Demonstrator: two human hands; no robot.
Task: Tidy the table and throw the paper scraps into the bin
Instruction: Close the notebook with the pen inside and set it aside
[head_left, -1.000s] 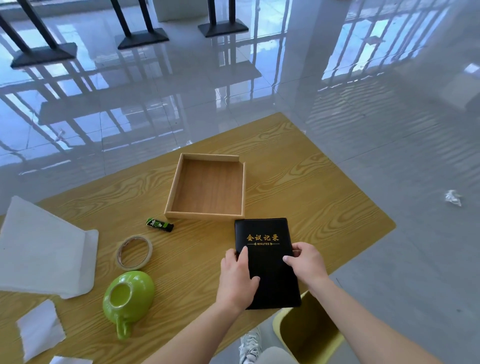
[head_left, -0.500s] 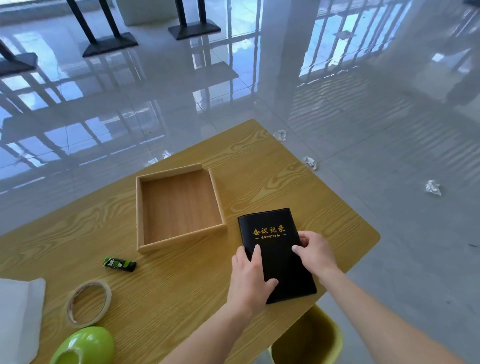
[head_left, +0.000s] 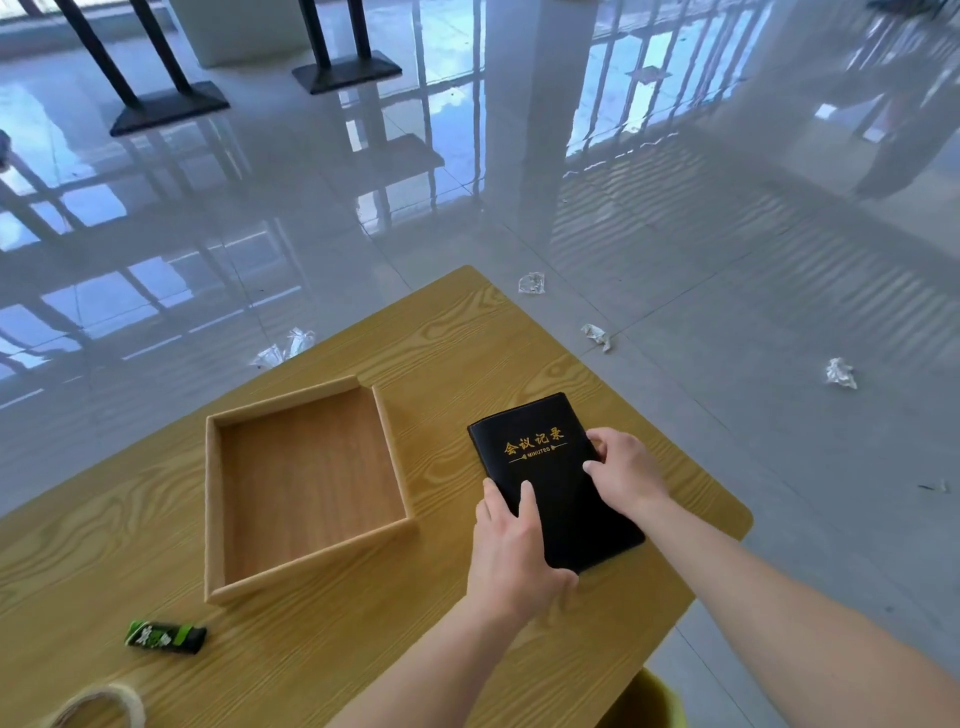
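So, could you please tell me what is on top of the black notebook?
Only the hands: the left hand lies on the near-left part of the black notebook, and the right hand touches its right edge. Gold lettering shows; the cover under the hands is hidden.

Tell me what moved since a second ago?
The notebook slid right, away from the tray, toward the right edge of the table. The left hand and right hand stayed on it; nothing was grabbed or let go. The tray and the green packet stayed put.
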